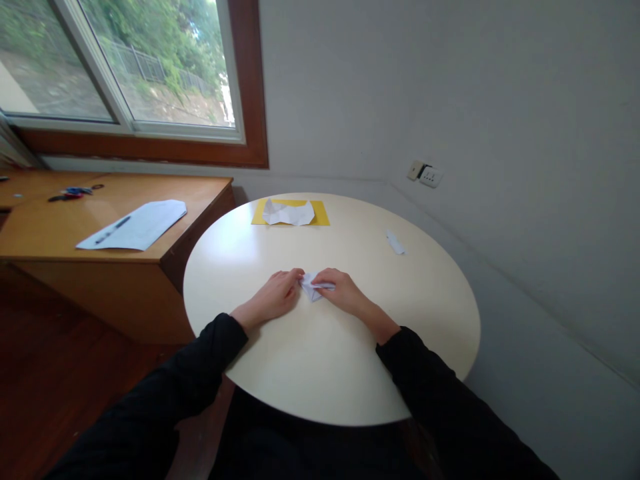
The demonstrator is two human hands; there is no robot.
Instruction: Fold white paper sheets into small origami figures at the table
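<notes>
A small piece of folded white paper [311, 291] lies on the round cream table [320, 360], between my two hands. My left hand [281, 292] rests on the tabletop with curled fingers, its thumb and fingertips closed on the paper's left corner. From the other side, my right hand [341, 290] pinches a raised flap of the same paper between thumb and fingers. Creases show on the paper's lower part, which comes to a point toward me. Parts of the paper are hidden under my fingertips.
Toward the table's far edge, a creased white sheet [290, 213] lies on a yellow sheet [323, 213]. A narrow paper strip [395, 243] is at the right. On the wooden desk [200, 207] at left are white papers [150, 223], a black pen [113, 229] and scissors [75, 193].
</notes>
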